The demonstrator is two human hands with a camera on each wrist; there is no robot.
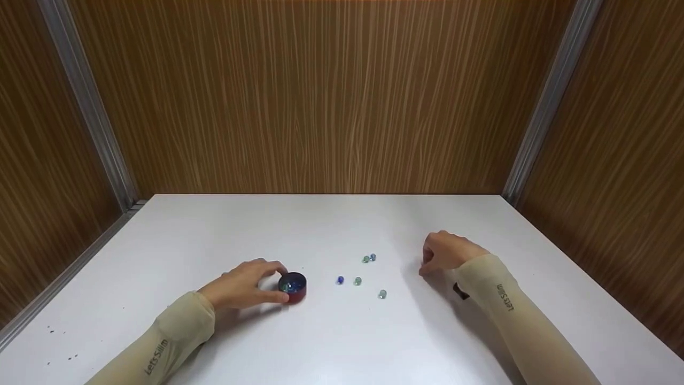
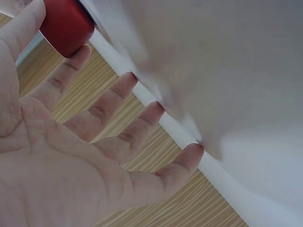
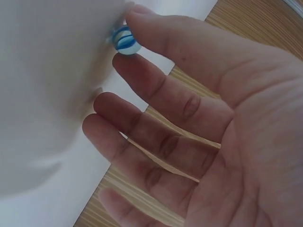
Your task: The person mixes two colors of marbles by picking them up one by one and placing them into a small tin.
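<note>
A small red round tin [image 1: 297, 291] with marbles inside stands on the white table [image 1: 320, 224]. My left hand [image 1: 272, 283] holds it from the left; the left wrist view shows the tin [image 2: 66, 23] between thumb and index finger [image 2: 78, 56], with the other fingertips on the table. My right hand [image 1: 427, 263] rests at the right with fingers curled down. In the right wrist view its thumb [image 3: 161, 28] and index finger [image 3: 137, 71] pinch a blue-striped clear marble [image 3: 125, 41] against the table.
Several loose marbles lie between the hands: a blue [image 1: 372, 257] and green [image 1: 366, 259] pair, a blue one [image 1: 340, 279], a green one [image 1: 357, 280] and a pale one [image 1: 382, 293]. Wood-grain walls [image 1: 342, 96] enclose the table on three sides.
</note>
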